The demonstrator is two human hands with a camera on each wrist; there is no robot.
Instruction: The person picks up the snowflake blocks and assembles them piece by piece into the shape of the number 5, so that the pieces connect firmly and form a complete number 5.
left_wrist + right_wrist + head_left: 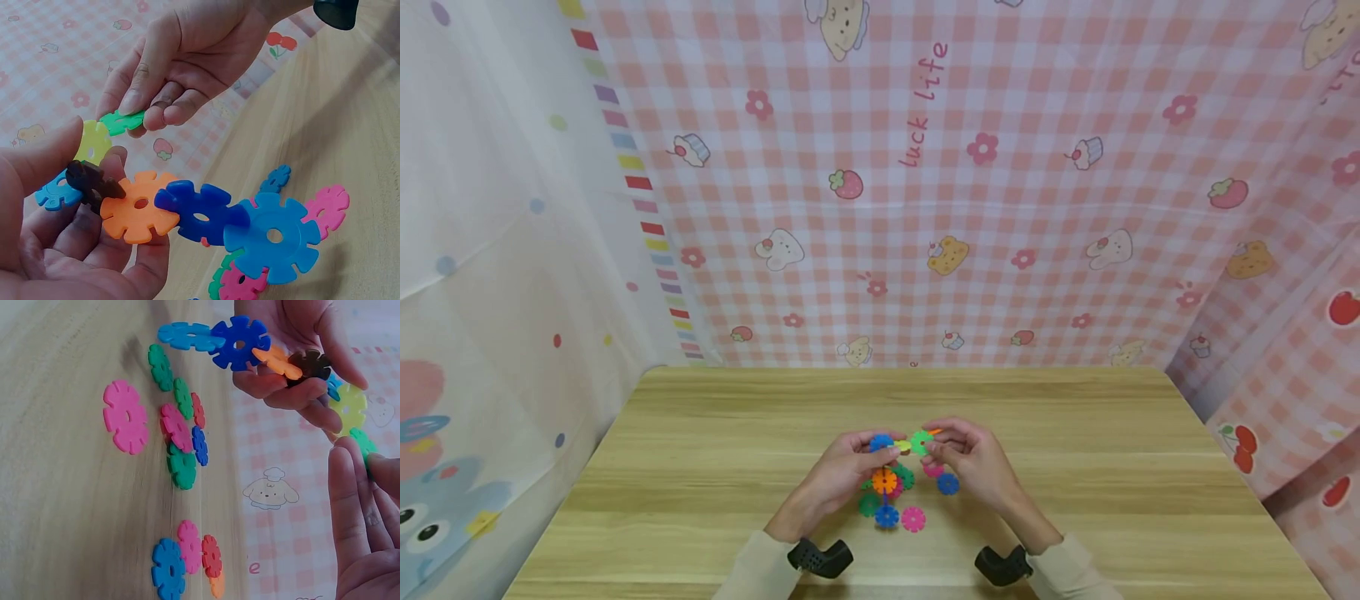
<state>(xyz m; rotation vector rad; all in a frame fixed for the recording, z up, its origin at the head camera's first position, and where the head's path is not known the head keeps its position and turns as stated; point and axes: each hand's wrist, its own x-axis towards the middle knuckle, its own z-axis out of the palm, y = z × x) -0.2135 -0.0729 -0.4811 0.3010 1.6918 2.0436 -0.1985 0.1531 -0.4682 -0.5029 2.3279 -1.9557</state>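
My left hand (831,479) grips a chain of notched plastic snowflake discs. In the left wrist view, the chain includes a small blue disc (57,194), a black disc (92,181), an orange disc (125,212), a dark blue disc (190,201) and a light blue disc (272,215) at the lower end. A yellow disc (94,140) stands at the left thumb and fingertips. Between thumb and fingers, my right hand (977,462) pinches a bright green disc (122,122), its edge right at the yellow disc's edge.
Loose discs lie on the wooden table (700,492) beneath the hands, among them a pink disc (115,415), a green disc (160,367), a blue disc (169,559) and a red disc (212,556). A checked curtain (880,233) hangs behind the table's far edge.
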